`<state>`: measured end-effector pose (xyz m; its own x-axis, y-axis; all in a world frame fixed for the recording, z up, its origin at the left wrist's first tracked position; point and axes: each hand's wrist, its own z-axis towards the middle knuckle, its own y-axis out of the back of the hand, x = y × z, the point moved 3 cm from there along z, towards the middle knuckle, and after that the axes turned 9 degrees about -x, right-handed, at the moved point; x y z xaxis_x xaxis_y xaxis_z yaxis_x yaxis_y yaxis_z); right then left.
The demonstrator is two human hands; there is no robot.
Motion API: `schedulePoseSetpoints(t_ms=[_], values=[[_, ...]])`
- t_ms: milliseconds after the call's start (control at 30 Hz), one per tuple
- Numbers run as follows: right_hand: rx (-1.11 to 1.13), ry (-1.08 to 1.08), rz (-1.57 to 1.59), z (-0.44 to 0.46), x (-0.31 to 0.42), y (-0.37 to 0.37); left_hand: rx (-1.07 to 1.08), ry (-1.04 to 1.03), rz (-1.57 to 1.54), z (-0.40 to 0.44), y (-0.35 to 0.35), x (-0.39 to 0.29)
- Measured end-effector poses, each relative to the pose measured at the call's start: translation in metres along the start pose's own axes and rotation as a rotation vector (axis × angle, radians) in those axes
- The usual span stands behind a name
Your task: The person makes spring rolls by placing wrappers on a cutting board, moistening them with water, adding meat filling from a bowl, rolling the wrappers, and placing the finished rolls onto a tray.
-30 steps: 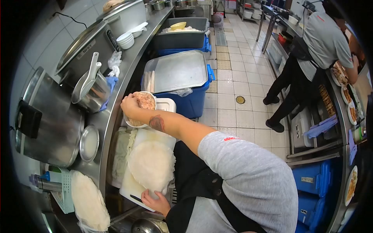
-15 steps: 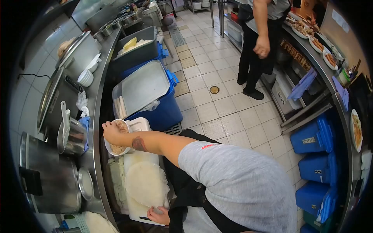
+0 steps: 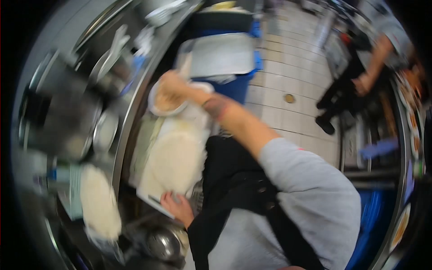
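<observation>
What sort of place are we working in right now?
Probably a commercial kitchen: there's a large metal pot, pale round sheets on a white board, and a plate of food at the right.

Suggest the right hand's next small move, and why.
Probably bring some crumbly mixture to the pale round sheet: the right hand is at the white bowl holding that mixture, and the sheet lies flat and uncovered on the white cutting board.

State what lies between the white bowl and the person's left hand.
In the head view, pale round sheets lie on the white board, between the bowl and the left hand.
</observation>
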<state>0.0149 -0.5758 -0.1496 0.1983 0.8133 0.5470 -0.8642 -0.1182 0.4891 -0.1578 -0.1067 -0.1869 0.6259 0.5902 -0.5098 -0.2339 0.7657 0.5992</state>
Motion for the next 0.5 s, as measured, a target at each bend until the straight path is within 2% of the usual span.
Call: schedulePoseSetpoints(t_ms=[33,67,100,133,200,300,400,467,500], values=[[0.138,-0.280,0.458,0.015,-0.002,0.023,0.019,0.017,-0.003,0.003,0.003,-0.006],[0.149,-0.155,0.148,0.022,0.009,0.048,0.009,0.037,-0.006,0.001,0.002,-0.002],[0.329,-0.279,0.356,0.032,-0.012,0.039,0.008,0.061,0.001,0.002,0.002,-0.003],[0.356,-0.452,0.515,0.030,0.017,0.078,0.000,0.062,0.014,0.001,0.003,-0.002],[0.520,-0.562,0.718,0.035,0.039,0.104,0.002,0.089,0.001,0.004,0.005,-0.005],[0.889,-0.450,0.920,0.036,0.052,0.117,-0.027,0.109,-0.041,0.007,0.006,-0.007],[1.113,-0.049,0.740,0.013,0.083,0.125,-0.061,0.110,-0.067,0.014,0.011,-0.012],[1.218,0.274,0.477,-0.011,0.110,0.120,-0.088,0.098,-0.060,0.023,0.015,-0.017],[1.349,0.222,0.535,-0.035,0.132,0.123,-0.098,0.083,-0.071,0.027,0.014,-0.018]])
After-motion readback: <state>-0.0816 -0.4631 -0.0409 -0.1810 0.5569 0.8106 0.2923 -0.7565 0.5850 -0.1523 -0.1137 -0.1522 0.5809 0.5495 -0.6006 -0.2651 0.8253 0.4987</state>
